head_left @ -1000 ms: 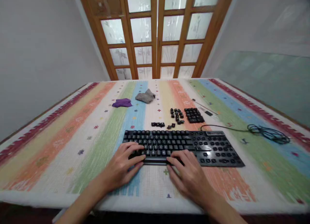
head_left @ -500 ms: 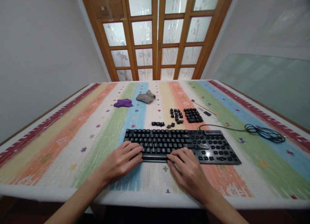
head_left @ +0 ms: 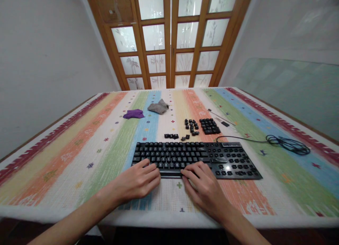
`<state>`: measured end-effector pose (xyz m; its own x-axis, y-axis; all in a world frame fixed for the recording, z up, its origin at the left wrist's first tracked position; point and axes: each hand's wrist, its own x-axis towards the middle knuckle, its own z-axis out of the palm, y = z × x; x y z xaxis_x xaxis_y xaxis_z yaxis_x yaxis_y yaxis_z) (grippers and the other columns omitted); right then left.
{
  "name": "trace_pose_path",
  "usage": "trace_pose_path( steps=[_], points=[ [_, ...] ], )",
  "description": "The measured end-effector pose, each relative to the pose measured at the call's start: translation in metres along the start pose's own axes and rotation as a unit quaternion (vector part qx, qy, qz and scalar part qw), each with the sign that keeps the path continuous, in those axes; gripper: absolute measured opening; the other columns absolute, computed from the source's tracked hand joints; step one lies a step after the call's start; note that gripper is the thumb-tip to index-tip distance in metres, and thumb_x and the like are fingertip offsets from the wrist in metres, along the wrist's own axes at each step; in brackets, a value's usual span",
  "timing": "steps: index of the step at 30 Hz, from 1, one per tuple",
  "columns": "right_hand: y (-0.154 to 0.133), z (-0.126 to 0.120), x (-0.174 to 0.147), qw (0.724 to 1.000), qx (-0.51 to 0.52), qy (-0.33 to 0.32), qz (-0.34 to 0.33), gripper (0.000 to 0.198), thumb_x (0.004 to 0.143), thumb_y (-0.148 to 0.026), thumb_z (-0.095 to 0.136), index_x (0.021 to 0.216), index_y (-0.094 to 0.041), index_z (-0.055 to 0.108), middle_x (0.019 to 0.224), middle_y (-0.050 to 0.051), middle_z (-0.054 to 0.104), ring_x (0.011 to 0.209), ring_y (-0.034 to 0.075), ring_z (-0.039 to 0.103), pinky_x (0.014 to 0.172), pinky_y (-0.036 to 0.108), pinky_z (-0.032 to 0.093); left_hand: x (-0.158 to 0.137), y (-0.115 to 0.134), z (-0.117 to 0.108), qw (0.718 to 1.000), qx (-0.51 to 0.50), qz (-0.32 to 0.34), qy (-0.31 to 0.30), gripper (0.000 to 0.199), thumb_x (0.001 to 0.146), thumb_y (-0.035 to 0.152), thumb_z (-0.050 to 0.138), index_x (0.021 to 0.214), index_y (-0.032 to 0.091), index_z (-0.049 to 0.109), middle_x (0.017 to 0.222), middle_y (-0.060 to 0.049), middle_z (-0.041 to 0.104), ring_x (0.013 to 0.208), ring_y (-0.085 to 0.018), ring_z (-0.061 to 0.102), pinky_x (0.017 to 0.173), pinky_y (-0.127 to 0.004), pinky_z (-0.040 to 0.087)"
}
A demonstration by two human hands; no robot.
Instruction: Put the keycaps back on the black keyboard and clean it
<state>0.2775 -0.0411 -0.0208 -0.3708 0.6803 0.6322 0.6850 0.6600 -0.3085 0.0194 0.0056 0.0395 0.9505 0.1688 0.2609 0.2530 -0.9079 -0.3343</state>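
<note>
A black keyboard (head_left: 169,155) lies near the table's front edge, keycaps in its main block and bare switches at its right end. My left hand (head_left: 140,179) is closed with bent fingers at the front left of the keyboard, fingertips by the left end of the space bar (head_left: 171,172); its thumb is hidden. My right hand (head_left: 202,183) grips the front edge, its thumb and index finger close together at the right part of the space bar. Behind the keyboard lie several loose keycaps (head_left: 192,126) and a neat block of keycaps (head_left: 209,126).
A purple cloth (head_left: 134,114) and a grey cloth (head_left: 158,107) lie at the back. To the right are a coiled cable (head_left: 287,145), a thin rod (head_left: 222,117) and a small black piece (head_left: 225,124). A striped cloth (head_left: 111,142) covers the table.
My left hand has slid a little right and toward me, its fingers now more bent by the space bar. The right hand stays nearly in place. The view has shifted slightly.
</note>
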Motion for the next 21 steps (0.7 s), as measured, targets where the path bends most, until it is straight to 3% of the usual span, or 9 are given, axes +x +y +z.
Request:
trace_pose_path(
  steps=[7,21],
  points=[
    [0.0,-0.001,0.0,1.0,0.01,-0.008,-0.004,0.017,0.097,-0.007,0.052,0.104,-0.012,0.067,0.097,0.011,0.064,0.09,0.026,0.052,0.079,0.04,0.045,-0.005,-0.002,0.002,0.999,-0.023,-0.034,-0.017,0.024,0.104,0.009,0.04,0.101,0.012,0.064,0.082,-0.005,0.062,0.072,-0.019,0.054,0.069,-0.036,0.043],
    [-0.003,-0.005,0.002,1.0,0.006,-0.009,-0.011,0.02,0.096,-0.006,0.05,0.104,-0.013,0.067,0.097,0.012,0.065,0.09,0.025,0.055,0.079,0.042,0.051,0.001,-0.001,0.011,0.996,-0.054,-0.066,-0.021,0.022,0.104,0.012,0.042,0.1,0.013,0.063,0.082,-0.004,0.059,0.072,-0.019,0.052,0.068,-0.035,0.042]
  ],
)
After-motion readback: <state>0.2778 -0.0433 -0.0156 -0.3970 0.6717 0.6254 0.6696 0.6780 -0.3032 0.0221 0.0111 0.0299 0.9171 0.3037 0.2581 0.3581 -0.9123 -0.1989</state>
